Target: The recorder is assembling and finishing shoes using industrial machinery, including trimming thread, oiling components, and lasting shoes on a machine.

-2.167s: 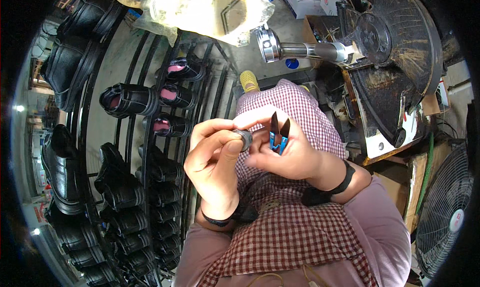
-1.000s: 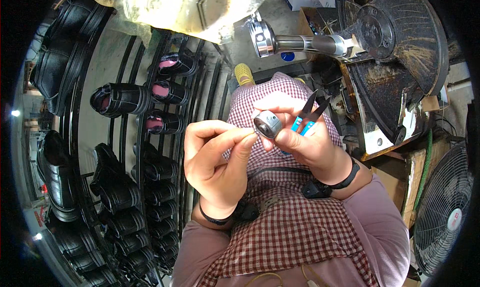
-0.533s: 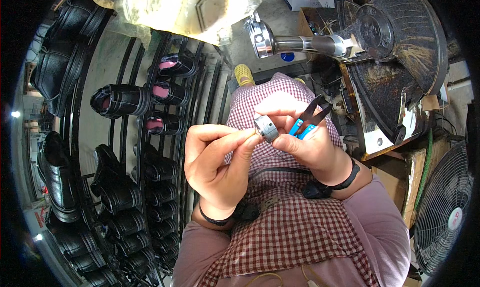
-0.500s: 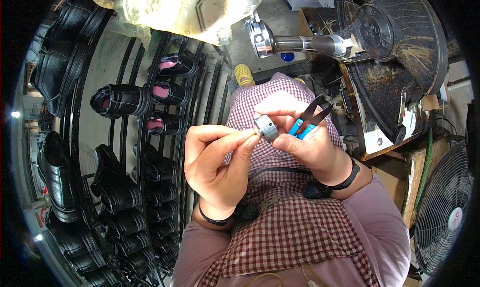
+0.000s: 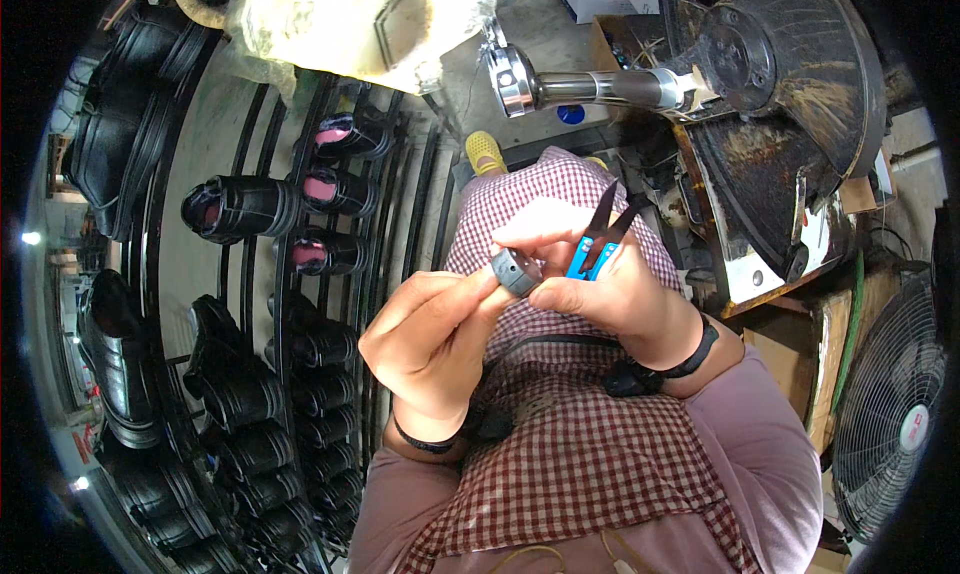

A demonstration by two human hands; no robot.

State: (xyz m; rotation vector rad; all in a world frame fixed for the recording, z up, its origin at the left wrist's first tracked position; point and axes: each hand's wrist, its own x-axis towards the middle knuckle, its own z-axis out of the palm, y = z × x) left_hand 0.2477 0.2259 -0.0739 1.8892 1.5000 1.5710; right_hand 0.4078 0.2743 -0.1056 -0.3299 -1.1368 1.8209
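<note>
A small round metal bobbin case (image 5: 514, 272) is held in front of my lap, between both hands. My left hand (image 5: 425, 339) pinches its left side with thumb and fingertips. From the other side, the thumb and forefinger of my right hand (image 5: 610, 289) grip it too. That same right hand also carries blue-handled thread snips (image 5: 590, 259), their dark blades pointing up and away from me. Part of the snips' handle is hidden inside the hand. Whether a thread hangs from the bobbin case is too small to tell.
Racks of black shoes (image 5: 240, 206) fill the left. A brightly lit, plastic-wrapped lamp-like thing (image 5: 340, 29) hangs at the top. A sewing machine's shiny metal arm (image 5: 600, 89) reaches in from a dark round part (image 5: 810, 74) at the right. A floor fan (image 5: 885, 414) stands at lower right.
Both hands have shifted slightly left with the bobbin case and snips. The bobbin case is turned a little, showing a darker side. The grip of each hand stays about the same.
</note>
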